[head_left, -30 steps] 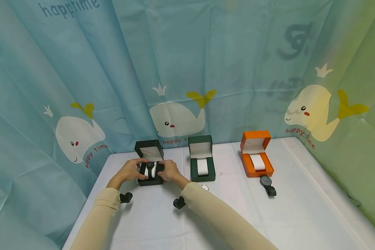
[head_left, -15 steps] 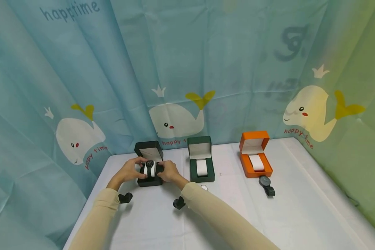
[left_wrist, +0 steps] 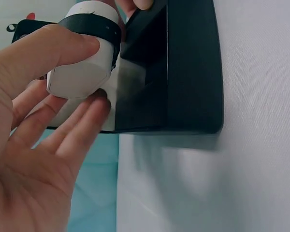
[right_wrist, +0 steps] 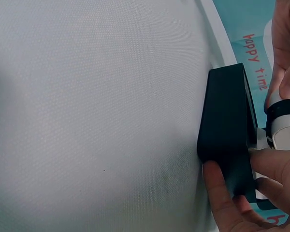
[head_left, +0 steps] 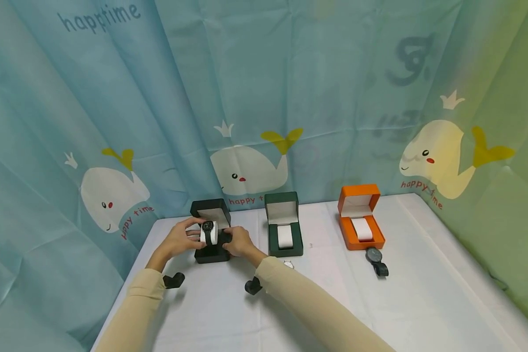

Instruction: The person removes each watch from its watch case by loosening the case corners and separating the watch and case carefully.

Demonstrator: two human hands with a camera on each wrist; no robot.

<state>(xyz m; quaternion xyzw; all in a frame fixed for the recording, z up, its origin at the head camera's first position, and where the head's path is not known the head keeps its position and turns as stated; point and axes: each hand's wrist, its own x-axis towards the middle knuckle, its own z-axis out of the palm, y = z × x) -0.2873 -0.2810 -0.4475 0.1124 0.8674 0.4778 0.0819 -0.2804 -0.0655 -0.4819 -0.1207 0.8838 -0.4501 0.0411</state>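
My left hand [head_left: 176,243] grips a white watch cushion [left_wrist: 79,77] with a black watch [head_left: 208,227] strapped round it. The cushion is raised above the base of the black watch box [head_left: 213,257], whose lid stands up at the back. In the left wrist view the thumb lies over the black strap [left_wrist: 92,25], and the fingers reach beneath the cushion. My right hand [head_left: 239,242] pinches the right side wall of the box; in the right wrist view the box wall [right_wrist: 224,116] runs between thumb and fingers. The fingers partly hide the box's inside.
A green watch box [head_left: 285,252] and an orange watch box [head_left: 363,244] stand with lids up, each holding a white cushion. Before the orange box lies a dark watch [head_left: 374,255]. A small white-faced watch [head_left: 289,264] is partly hidden by the right sleeve. A curtain [head_left: 334,98] hangs behind.
My left hand has lifted the cushion with the black watch up out of the box's base and slightly to the left. The right hand has stayed on the box wall.
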